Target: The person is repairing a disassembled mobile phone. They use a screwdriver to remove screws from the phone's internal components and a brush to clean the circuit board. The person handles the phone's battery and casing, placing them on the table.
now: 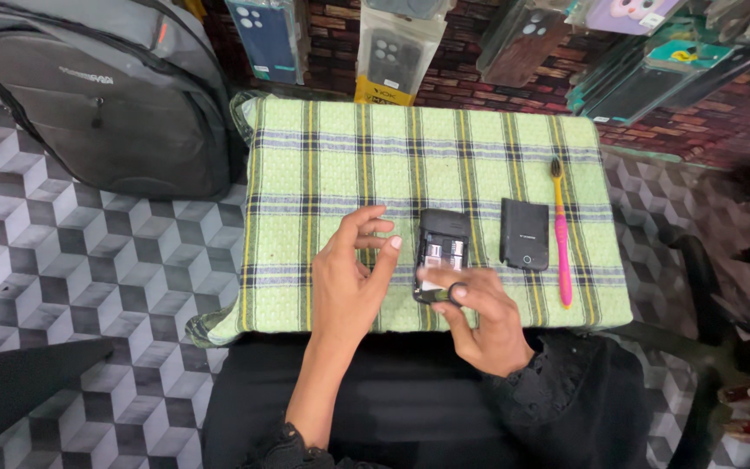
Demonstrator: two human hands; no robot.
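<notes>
An opened phone (pixel 441 253) lies face down on the green plaid cloth (pixel 323 165) that covers the desk, near the cloth's front edge and roughly at its centre. Its back cover is off, and the inner compartment with its metal slots is exposed.

The right hand (pixel 479 317) rests at the lower end of the phone. Its fingers (pixel 457 291) extend flat over the bottom edge of the body and touch it; the hand presses on the phone rather than closing around it. The lower corner of the phone is hidden beneath these fingers.

The left hand (pixel 353 278) is positioned just beside the phone, on its left side. The fingers are loosely curled and half open, with the thumb tip close to the phone's upper left edge. This hand holds nothing; whether the thumb touches the phone cannot be determined.

A dark back cover (pixel 524 234) lies flat on the cloth to the right of the phone, apart from both hands. A pink toothbrush (pixel 561 234) lies just beside the cover, aligned lengthwise, bristles at the far end.

A grey backpack (pixel 106 95) stands on the patterned floor (pixel 71 260) to the left of the desk.
</notes>
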